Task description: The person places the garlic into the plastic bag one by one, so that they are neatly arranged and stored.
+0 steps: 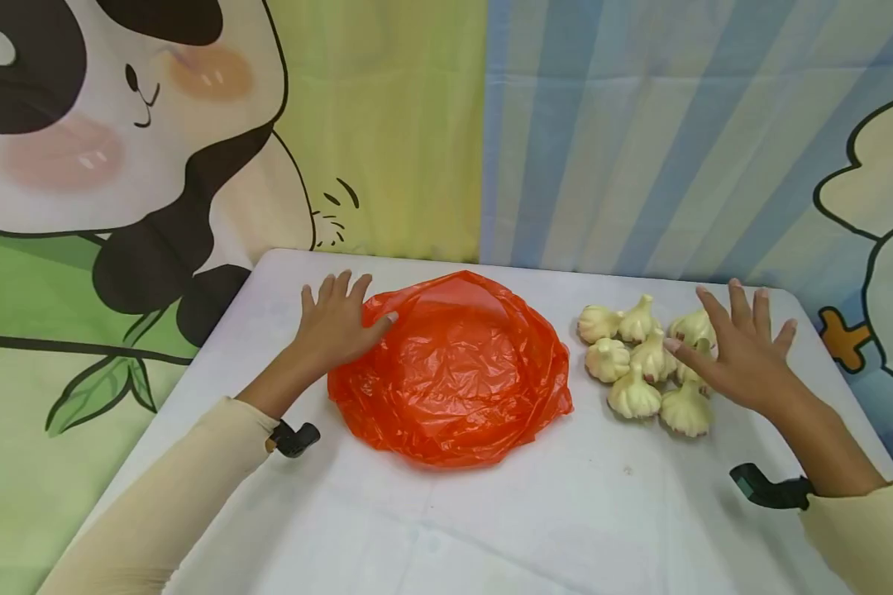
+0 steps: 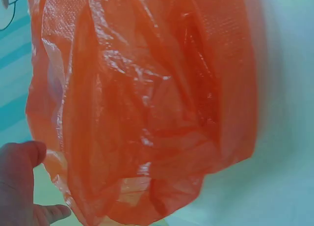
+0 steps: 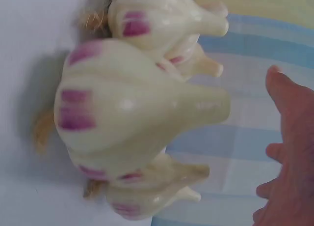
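- Bag [image 1: 454,380], red and thin, lies crumpled on the counter [image 1: 491,529], and I take it as landmark for all places. Its longer side goes from left to right in the head view.
- Garlic [image 1: 635,395], several bulbs close together, lies to the right of the bag and apart from it. In the head view, many necks point to the side away from the person.
- Left grip [image 1: 335,332] is at the left edge of the bag, with fingers apart and holding nothing. Its thumb comes over the bag in the head view; whether it touches the plastic, I cannot tell.
- Right grip [image 1: 757,368] is to the right of the bag, farther than most of the garlic, its fingers spread and holding nothing. In the right wrist view, its thumb is apart from the bulbs.
- Most important relation, as I judge: garlic lies between the bag and the right grip. So the right grip is nearer to the garlic, which lies on its left, toward the bag; the left grip is nearer to the bag.
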Demonstrator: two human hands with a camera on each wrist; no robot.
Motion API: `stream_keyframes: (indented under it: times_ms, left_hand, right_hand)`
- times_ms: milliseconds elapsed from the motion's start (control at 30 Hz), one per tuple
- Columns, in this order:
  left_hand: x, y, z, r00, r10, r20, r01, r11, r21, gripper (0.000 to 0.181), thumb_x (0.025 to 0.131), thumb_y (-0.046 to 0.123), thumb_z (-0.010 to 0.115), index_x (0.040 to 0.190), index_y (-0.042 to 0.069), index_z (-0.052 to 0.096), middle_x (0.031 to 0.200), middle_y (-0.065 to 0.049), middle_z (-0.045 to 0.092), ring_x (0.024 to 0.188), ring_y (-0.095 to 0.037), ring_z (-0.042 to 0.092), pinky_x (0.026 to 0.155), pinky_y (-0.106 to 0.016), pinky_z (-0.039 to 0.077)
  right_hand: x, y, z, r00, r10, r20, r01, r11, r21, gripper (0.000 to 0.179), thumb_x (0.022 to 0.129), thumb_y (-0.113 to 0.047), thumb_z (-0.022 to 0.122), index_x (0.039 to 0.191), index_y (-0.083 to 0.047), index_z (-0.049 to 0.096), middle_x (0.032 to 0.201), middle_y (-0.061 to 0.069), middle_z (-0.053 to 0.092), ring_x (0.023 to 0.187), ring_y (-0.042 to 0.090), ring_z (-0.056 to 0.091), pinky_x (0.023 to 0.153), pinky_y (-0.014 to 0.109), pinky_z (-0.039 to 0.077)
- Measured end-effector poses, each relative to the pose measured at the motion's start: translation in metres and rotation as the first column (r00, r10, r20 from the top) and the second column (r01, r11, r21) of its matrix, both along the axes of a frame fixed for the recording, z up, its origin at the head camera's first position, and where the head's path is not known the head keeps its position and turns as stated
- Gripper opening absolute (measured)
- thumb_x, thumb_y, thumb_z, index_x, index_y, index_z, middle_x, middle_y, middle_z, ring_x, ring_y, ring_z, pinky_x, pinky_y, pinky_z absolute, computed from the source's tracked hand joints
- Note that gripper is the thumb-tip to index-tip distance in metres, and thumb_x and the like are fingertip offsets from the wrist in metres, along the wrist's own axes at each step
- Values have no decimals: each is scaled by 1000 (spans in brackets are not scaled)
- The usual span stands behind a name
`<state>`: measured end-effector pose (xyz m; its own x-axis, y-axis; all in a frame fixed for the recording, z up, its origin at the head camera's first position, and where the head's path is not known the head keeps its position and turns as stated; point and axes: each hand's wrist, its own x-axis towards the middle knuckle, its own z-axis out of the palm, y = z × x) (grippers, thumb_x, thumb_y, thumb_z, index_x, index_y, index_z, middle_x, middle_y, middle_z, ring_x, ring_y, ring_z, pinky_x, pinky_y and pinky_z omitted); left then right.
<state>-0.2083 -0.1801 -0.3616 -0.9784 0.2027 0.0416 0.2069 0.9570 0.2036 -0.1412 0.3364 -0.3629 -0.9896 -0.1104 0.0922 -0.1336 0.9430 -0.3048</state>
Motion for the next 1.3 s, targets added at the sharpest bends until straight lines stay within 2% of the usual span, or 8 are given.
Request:
stream_keyframes:
  times_ms: [133, 233, 367, 500, 733, 933, 1167, 1300]
  left_hand:
    - [4, -8, -6, 999, 25, -25, -22, 996, 92, 73, 92, 48, 55, 146, 2, 36, 148, -27, 32, 137, -47, 23, 105, -69, 6]
    - [7, -12, -13, 999, 41, -20, -37, 982, 186, 69, 93, 43, 56, 145, 1, 38, 146, -25, 37, 135, -45, 29, 106, -68, 11]
    - [12, -16, -21, 997, 75, 20, -77, 944, 321, 67, 94, 39, 57, 146, 1, 38, 146, -22, 40, 134, -42, 33, 107, -63, 20]
    - [15, -19, -25, 990, 116, 84, -141, 894, 426, 68, 95, 42, 54, 149, 4, 34, 146, -21, 40, 133, -41, 36, 103, -61, 31]
    - [17, -22, -34, 963, 153, 222, -252, 797, 548, 68, 96, 45, 53, 150, 8, 33, 147, -20, 40, 132, -39, 39, 101, -57, 37]
    - [17, -25, -40, 963, 150, 222, -256, 760, 598, 57, 97, 37, 56, 143, 5, 45, 142, -18, 46, 130, -36, 41, 102, -55, 36]
    - [18, -26, -47, 960, 165, 224, -275, 684, 675, 47, 97, 33, 56, 134, 4, 56, 127, -15, 58, 115, -31, 54, 96, -47, 45]
    - [20, -24, -52, 952, 168, 257, -304, 642, 704, 46, 98, 35, 57, 133, 6, 58, 123, -12, 61, 106, -27, 58, 91, -42, 50]
  right_hand:
    - [10, -11, 2, 991, -13, -131, -16, 975, -223, 68, 96, -32, 61, 148, 1, 31, 155, 30, 14, 140, 51, 8, 101, 73, 9]
    - [20, -19, 1, 976, -83, -200, 3, 929, -369, 54, 95, -23, 64, 141, -2, 46, 148, 22, 36, 135, 36, 35, 108, 41, 33]
    - [30, -27, -5, 963, -168, -211, 40, 861, -506, 42, 95, -22, 65, 132, -4, 57, 130, 10, 55, 112, 3, 52, 83, 4, 38]
    - [35, -33, -13, 973, -159, -167, 40, 829, -558, 38, 95, -22, 65, 127, -3, 59, 119, 6, 61, 100, -9, 52, 78, 5, 42]
    - [46, -44, -28, 990, -52, -134, -43, 783, -621, 36, 93, -10, 67, 125, 3, 59, 126, 4, 57, 103, -6, 56, 77, 10, 47]
    - [47, -51, -26, 979, -62, -196, -72, 791, -608, 32, 90, -5, 69, 120, 3, 61, 122, -8, 55, 112, -6, 50, 86, 9, 42]
    - [44, -62, -25, 983, -59, -173, -54, 810, -584, 33, 89, -7, 70, 121, 0, 63, 120, 4, 58, 115, -4, 47, 86, 9, 41]
    - [42, -67, -30, 988, -37, -149, -49, 845, -533, 36, 89, -5, 70, 123, 1, 60, 122, 13, 57, 113, 12, 54, 87, 11, 42]
